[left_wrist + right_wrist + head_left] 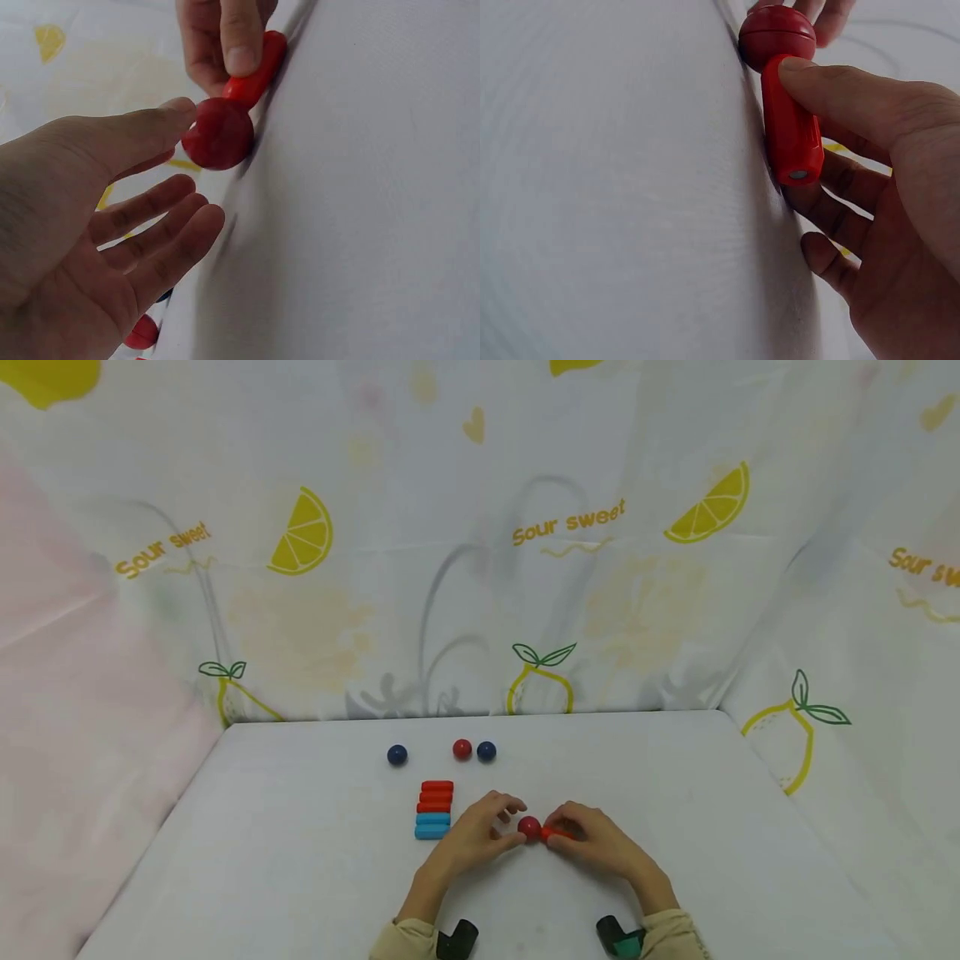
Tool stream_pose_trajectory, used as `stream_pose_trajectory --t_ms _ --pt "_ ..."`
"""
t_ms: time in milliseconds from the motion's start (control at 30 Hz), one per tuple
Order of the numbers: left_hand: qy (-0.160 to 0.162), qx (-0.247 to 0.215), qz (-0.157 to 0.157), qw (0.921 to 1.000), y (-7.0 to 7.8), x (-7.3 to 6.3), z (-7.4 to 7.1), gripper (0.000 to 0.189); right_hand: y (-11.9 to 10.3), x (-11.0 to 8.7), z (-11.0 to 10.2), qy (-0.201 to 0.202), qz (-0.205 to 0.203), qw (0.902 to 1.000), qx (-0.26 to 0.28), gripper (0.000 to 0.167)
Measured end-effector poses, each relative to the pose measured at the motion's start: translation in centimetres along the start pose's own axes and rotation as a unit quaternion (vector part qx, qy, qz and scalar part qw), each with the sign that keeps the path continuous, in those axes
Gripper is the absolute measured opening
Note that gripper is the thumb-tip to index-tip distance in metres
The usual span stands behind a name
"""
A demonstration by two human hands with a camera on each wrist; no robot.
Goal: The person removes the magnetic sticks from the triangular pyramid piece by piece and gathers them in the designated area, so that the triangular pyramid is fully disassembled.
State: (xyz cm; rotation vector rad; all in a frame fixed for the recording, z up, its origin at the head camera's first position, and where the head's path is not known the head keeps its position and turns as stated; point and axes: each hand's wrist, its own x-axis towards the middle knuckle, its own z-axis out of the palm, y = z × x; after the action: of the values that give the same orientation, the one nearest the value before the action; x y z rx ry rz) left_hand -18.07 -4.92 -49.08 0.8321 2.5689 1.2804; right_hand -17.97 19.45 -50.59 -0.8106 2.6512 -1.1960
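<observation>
My right hand [596, 839] pinches a red magnetic stick [789, 131] between thumb and fingers, and a small grey disc shows in its near end. The stick's other end meets a dark red ball [528, 828], which has a seam line around it in the right wrist view. On the ball's other side is my left hand [477, 833], its thumb tip right at the ball [219, 133] and its other fingers spread and loosely bent. Ball and stick lie low over the white table, in line with each other.
Left of my left hand lies a row of red sticks [436, 797] and blue sticks [432, 832]. Farther back on the white table [300, 860] sit a red ball [462, 749] and two dark blue balls [397, 755]. A lemon-printed curtain [420, 610] hangs behind the table.
</observation>
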Motion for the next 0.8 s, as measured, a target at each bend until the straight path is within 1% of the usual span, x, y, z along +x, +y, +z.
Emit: stream_pose_trajectory --t_ms 200,333,467,533,600,700,733,800 --pt "0.019 0.003 -0.001 0.9998 0.2 0.4 1.2 0.034 -0.2 0.1 0.2 0.007 -0.006 0.9999 -0.007 0.015" --pt "0.041 0.01 -0.008 0.9991 0.3 0.7 1.8 0.031 -0.1 0.1 0.3 0.014 -0.029 0.9994 -0.014 0.015" --pt "0.047 0.011 0.004 0.9988 0.3 1.0 2.1 0.029 0.2 0.0 0.1 0.018 -0.058 0.998 -0.019 0.016" --pt "0.044 0.014 0.014 0.9988 0.3 1.2 2.0 0.029 0.2 0.1 0.0 0.018 -0.069 0.9973 -0.019 0.016" --pt "0.041 0.024 0.013 0.9988 0.3 1.4 1.7 0.029 0.3 0.1 0.0 0.018 -0.076 0.9966 -0.028 0.015" --pt "0.042 0.049 0.0 0.9979 0.4 2.1 0.9 0.029 0.3 0.2 0.1 0.02 -0.076 0.996 -0.042 0.014" --pt "0.043 0.058 -0.012 0.9973 0.4 2.4 0.6 0.029 0.4 0.2 0.2 0.021 -0.073 0.996 -0.046 0.014" --pt "0.053 0.081 -0.024 0.995 0.3 3.2 0.0 0.03 0.4 0.2 0.3 0.021 -0.054 0.9973 -0.044 0.015"
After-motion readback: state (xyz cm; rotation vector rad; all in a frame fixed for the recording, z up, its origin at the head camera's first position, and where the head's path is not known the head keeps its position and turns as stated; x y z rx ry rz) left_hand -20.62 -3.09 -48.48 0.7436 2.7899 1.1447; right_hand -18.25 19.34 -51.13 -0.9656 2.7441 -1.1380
